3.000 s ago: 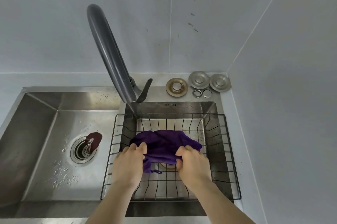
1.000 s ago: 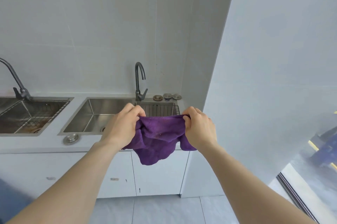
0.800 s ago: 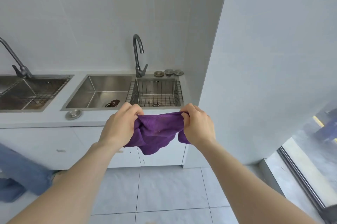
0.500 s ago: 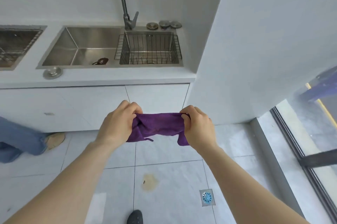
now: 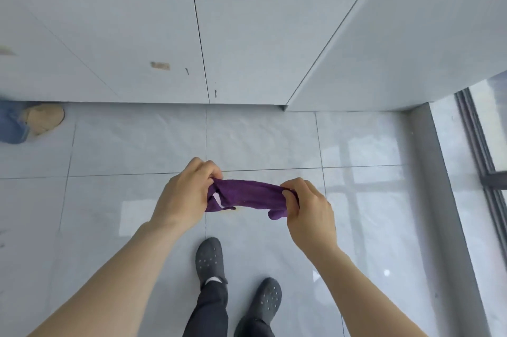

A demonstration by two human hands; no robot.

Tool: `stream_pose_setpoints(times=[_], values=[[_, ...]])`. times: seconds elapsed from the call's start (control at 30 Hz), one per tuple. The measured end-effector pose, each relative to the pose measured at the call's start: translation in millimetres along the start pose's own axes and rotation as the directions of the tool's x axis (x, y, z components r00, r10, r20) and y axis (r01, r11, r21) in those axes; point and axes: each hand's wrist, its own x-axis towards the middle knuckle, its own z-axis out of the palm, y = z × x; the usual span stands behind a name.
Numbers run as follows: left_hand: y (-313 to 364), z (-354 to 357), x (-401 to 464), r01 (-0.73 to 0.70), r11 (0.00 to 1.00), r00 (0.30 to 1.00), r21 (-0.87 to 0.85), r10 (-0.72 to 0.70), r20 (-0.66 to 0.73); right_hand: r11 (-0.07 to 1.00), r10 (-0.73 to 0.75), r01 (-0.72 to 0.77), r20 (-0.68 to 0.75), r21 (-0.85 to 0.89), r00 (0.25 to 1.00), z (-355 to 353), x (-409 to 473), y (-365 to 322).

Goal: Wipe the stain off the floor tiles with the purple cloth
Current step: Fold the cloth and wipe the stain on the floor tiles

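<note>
The purple cloth is stretched between both hands above the grey floor tiles. My left hand pinches its left end and my right hand pinches its right end. The cloth hangs in a narrow band with a small flap below each hand. Only a sliver of the yellowish stain shows on the tile just under the cloth's lower edge; the rest is hidden behind the cloth.
My two dark clogs stand on the tiles below my hands. White cabinet doors fill the top. Another person's tan shoe and jeans cuff sit at the far left. A window frame runs down the right.
My view has tipped down from the sink and counter to the floor. Both hands still hold the cloth, now directly over the stain, which covers most of it.
</note>
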Motion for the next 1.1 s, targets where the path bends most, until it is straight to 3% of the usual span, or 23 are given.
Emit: stream_pose_setpoints(times=[0.3,0.57,0.7,0.87,1.1], values=[[-139.8,166.5,-2.2,0.081,0.997,0.988,-0.001,-0.08,0.134,0.997,-0.018,0.024,0.08,-0.079,0.997,177.8,-5.0,117.8],[-239.6,308.9,47.4,0.093,0.996,0.966,-0.004,-0.089,0.241,0.997,-0.002,0.013,0.136,-0.082,0.991,310.1,32.8,223.3],[-278.9,371.9,86.2,0.028,0.999,0.967,-0.03,-0.02,0.256,0.994,-0.035,0.039,0.042,-0.098,0.998,370.1,72.7,269.6],[-316.8,422.9,129.1,-0.039,0.998,0.989,-0.052,0.046,0.14,0.985,-0.122,0.109,-0.094,-0.133,0.988,431.0,125.9,309.6],[-325.5,463.8,135.5,-0.16,0.98,0.982,-0.114,0.17,0.086,0.949,-0.296,0.238,-0.324,-0.208,0.899,471.1,179.3,321.9]])
